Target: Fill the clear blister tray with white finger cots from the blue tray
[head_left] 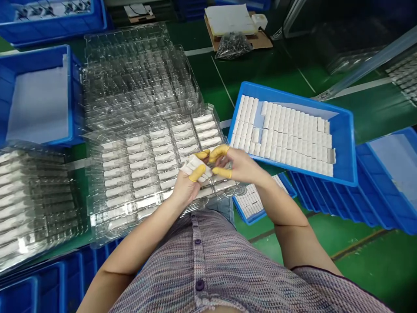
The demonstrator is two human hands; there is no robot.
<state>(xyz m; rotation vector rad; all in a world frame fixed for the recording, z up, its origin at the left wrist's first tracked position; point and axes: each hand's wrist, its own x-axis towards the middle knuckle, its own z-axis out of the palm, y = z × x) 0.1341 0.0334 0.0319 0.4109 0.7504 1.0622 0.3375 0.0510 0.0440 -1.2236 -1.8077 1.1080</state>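
Above the clear tray [119, 213] of white pieces, the left hand [190, 184] grips a few white pieces [198, 167] — yellow covers on its fingertips; the right hand [233, 165] is beside them, fingers curled — whether it grasps one, I cannot tell.
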